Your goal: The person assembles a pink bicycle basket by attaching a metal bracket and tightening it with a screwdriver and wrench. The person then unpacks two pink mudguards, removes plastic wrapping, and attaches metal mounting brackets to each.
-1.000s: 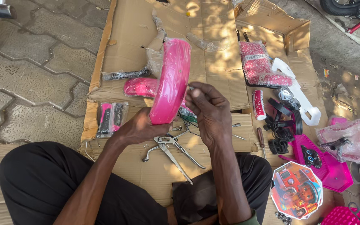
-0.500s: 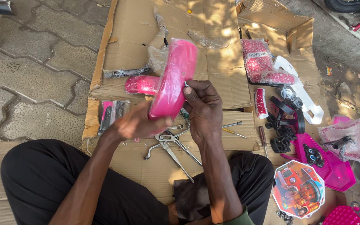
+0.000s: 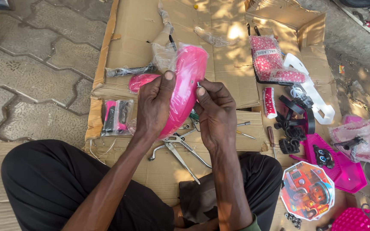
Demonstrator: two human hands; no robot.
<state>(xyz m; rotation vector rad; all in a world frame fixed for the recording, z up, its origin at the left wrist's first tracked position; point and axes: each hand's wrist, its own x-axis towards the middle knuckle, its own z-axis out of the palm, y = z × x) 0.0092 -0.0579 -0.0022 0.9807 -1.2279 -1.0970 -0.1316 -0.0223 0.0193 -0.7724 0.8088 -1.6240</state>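
a seated person's left hand [image 3: 154,105] grips a pink curved mudguard [image 3: 185,85] upright above flattened cardboard [image 3: 219,38], its long axis tilting away from the body, while the right hand [image 3: 215,111] pinches a small fastener [image 3: 198,84] against its right edge.

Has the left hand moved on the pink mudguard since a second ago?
Yes. The left hand has climbed from under the pink mudguard onto its side, away from the pliers.
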